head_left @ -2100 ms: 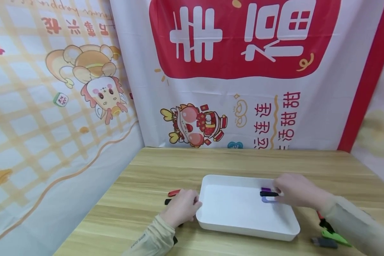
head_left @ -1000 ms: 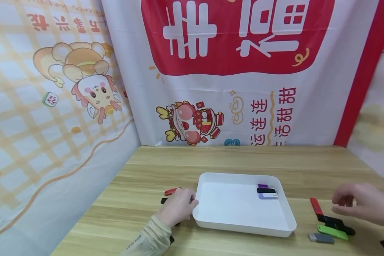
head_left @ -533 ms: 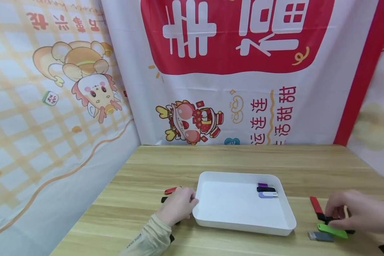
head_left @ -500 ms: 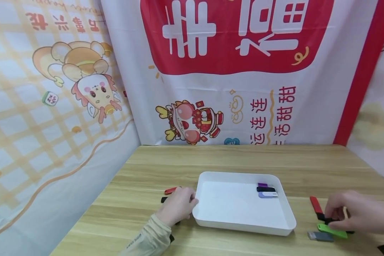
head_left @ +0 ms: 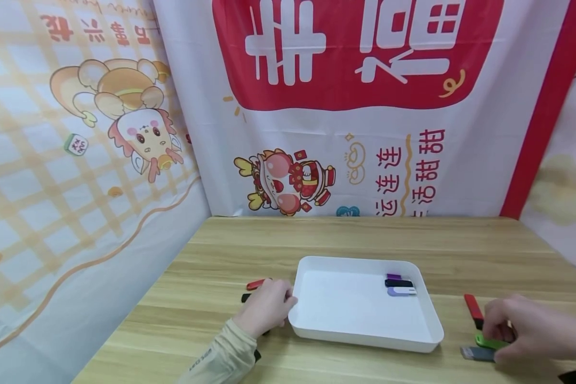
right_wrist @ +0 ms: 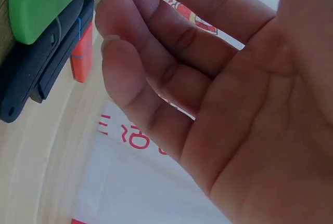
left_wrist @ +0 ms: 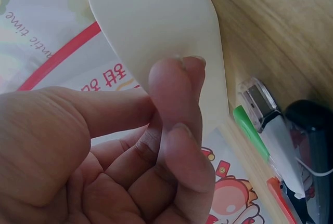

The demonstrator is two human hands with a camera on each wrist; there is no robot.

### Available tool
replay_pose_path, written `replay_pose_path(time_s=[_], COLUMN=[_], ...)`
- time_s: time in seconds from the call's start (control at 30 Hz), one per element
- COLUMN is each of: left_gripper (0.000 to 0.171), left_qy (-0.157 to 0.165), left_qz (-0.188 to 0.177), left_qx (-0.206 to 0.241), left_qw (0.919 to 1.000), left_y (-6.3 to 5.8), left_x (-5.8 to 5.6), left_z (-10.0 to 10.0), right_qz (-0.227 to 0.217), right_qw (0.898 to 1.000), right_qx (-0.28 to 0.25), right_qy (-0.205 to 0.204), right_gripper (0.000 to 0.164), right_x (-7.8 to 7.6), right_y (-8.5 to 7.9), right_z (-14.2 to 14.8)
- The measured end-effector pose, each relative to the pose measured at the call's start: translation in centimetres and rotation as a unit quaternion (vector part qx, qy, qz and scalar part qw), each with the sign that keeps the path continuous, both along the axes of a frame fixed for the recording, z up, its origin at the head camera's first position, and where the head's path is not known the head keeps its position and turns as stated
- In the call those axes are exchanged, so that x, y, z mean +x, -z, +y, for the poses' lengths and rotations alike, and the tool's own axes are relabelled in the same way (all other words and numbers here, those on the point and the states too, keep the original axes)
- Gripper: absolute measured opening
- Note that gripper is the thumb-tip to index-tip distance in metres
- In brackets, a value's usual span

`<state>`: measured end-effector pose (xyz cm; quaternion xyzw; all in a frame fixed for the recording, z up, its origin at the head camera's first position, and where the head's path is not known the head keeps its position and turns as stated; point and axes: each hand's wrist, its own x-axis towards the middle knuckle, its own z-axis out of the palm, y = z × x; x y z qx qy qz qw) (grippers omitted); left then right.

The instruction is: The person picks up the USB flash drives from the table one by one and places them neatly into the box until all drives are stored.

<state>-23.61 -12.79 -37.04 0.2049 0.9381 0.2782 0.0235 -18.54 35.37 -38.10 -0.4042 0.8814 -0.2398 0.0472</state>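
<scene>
My left hand (head_left: 266, 305) stays at the left end of the white tray (head_left: 365, 344), pinching its rim between thumb and fingers, as the left wrist view shows. Inside the tray's right end lie purple (head_left: 393, 277), black (head_left: 399, 283) and white-lavender (head_left: 401, 292) USB sticks. My right hand (head_left: 525, 328) is over the pile to the right, fingers curved downward. Its thumb is by the grey USB stick (head_left: 477, 353) and its fingertips by the green one (head_left: 490, 342). No grip shows. The right wrist view has black sticks (right_wrist: 39, 65) beside the green.
A red stick (head_left: 473, 310) lies left of my right hand. Left of the tray are another red stick (head_left: 255, 284) and a black one (head_left: 245, 297), partly hidden by my left hand. A clear-capped stick (left_wrist: 258, 99) shows there too. Printed cloths (head_left: 355, 122) surround the table.
My right hand has left the sticks in the tray, moved right to the pile, then lowered toward the green and grey sticks. My left hand has kept its hold on the rim.
</scene>
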Motion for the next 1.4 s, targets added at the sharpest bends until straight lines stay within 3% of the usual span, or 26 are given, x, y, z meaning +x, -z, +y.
replay_pose_path(time_s=[0.47,0.93,1.17,1.4], left_gripper=[0.02,0.019,0.019,0.018], left_qy=[-0.003,-0.009,-0.008,-0.012], left_qz=[0.001,0.001,0.005,0.003], left_qx=[-0.009,-0.008,-0.011,-0.007], left_qw=[1.0,0.9999,0.9999,0.9999], left_y=[-0.1,0.1,0.1,0.0], left_x=[0.0,0.0,0.0,0.1], left_z=[0.0,0.1,0.1,0.1], right_qz=[-0.045,-0.033,-0.067,-0.128], right_qw=[0.997,0.998,0.994,0.981], right_qx=[0.033,0.025,0.044,0.061], right_qy=[0.051,0.045,0.079,0.13], right_gripper=[0.022,0.024,0.023,0.021], right_x=[-0.2,-0.2,0.0,0.2], right_y=[0.6,0.8,0.6,0.4], right_z=[0.7,0.3,-0.2,-0.6])
